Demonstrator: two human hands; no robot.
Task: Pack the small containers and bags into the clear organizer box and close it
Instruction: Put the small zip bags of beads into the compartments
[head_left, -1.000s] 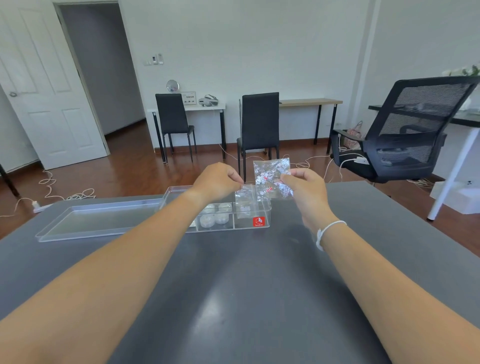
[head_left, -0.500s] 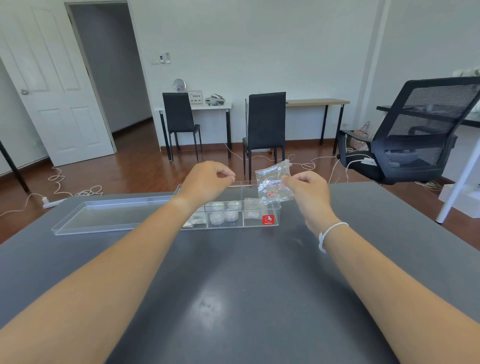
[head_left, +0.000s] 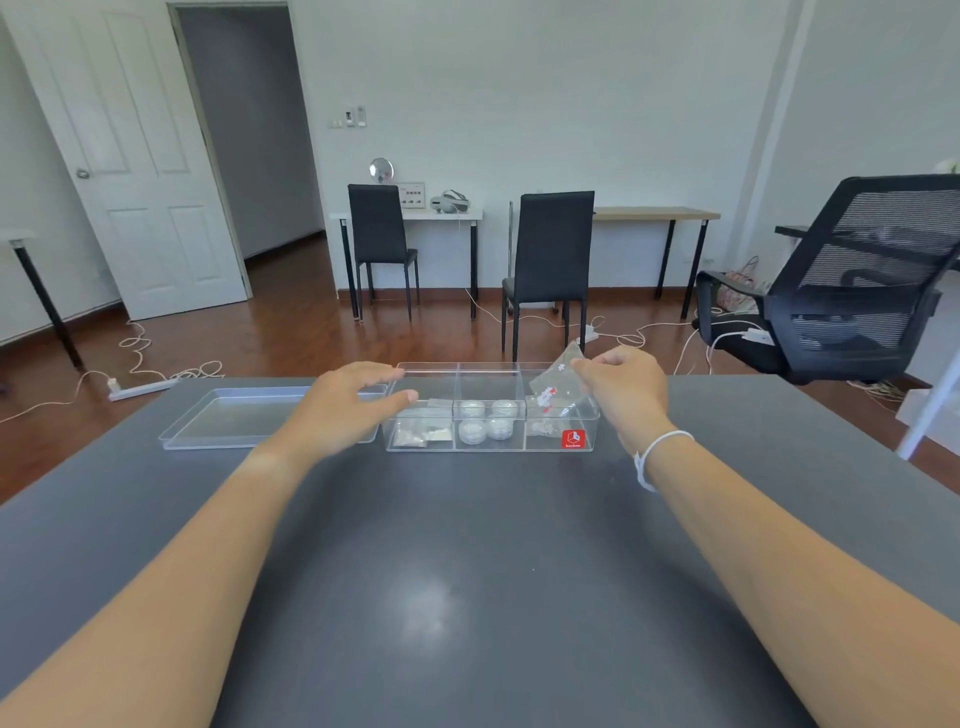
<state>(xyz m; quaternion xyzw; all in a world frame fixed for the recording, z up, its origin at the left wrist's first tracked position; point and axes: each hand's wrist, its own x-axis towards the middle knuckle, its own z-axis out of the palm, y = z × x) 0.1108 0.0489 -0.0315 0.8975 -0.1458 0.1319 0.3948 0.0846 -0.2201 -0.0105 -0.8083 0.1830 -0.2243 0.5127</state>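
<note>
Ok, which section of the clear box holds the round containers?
The middle section of the clear box; the left one holds small bags, the right one a bag with red specks.

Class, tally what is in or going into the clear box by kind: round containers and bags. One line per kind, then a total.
Round containers: 4
Bags in left compartment: 2
Bag in right hand: 1
Total: 7

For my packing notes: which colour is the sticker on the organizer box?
Red, with a white logo, on the sticker, head view.
</note>
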